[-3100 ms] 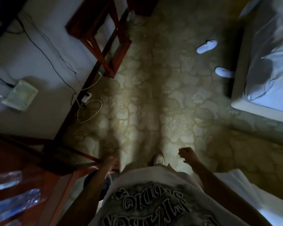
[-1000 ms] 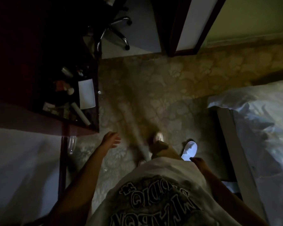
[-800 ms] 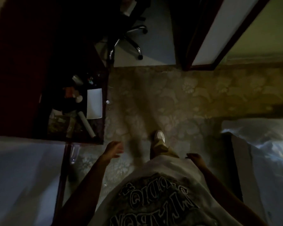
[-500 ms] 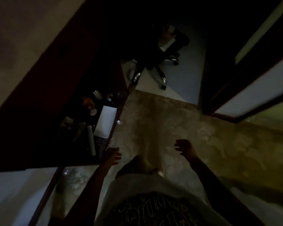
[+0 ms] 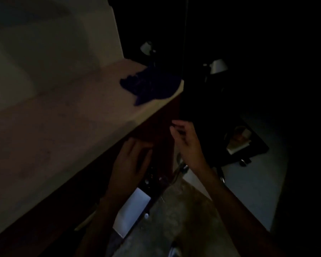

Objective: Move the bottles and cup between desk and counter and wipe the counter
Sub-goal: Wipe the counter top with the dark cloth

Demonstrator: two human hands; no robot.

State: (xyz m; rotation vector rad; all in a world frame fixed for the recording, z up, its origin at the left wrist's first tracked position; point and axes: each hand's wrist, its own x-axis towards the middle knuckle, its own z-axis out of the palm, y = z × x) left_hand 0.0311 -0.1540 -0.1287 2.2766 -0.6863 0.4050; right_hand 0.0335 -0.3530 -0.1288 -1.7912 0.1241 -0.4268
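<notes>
Both forearms reach up from the lower frame. The left hand (image 5: 132,160) and right hand (image 5: 187,143) hover with loosely curled fingers, each grip holding nothing. Beyond, upper centre, a dark cloth (image 5: 150,86) lies on the pale worktop (image 5: 63,127) corner.

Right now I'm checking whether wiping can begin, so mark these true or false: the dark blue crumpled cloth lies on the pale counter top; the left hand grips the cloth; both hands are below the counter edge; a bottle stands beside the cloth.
1. The dark blue crumpled cloth lies on the pale counter top, near its far corner. True.
2. The left hand grips the cloth. False: it holds nothing and is apart from the cloth.
3. Both hands, the right hand too, are below the counter edge. True.
4. A bottle stands beside the cloth. False: no bottle shows on the counter.
</notes>
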